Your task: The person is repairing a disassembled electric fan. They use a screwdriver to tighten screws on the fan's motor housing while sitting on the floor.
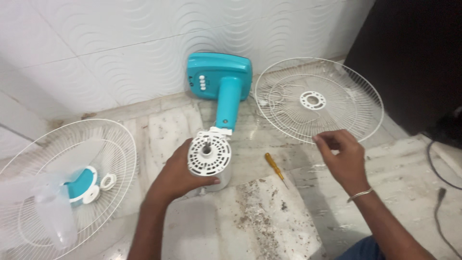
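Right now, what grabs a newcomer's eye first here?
The teal fan base and neck lying flat at top centre, ending in a white motor housing gripped by the left hand. White wire guards flank it: one at right, one at left holding a translucent blade. A yellow screwdriver lies on the floor near the right hand.

Screwdriver (275,166) right of motor housing (209,156)

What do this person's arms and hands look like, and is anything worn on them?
Both forearms are bare, with no sleeves or gloves in view. The right hand has a thin silver-coloured bangle at the wrist. The left hand shows no ring, watch or band.
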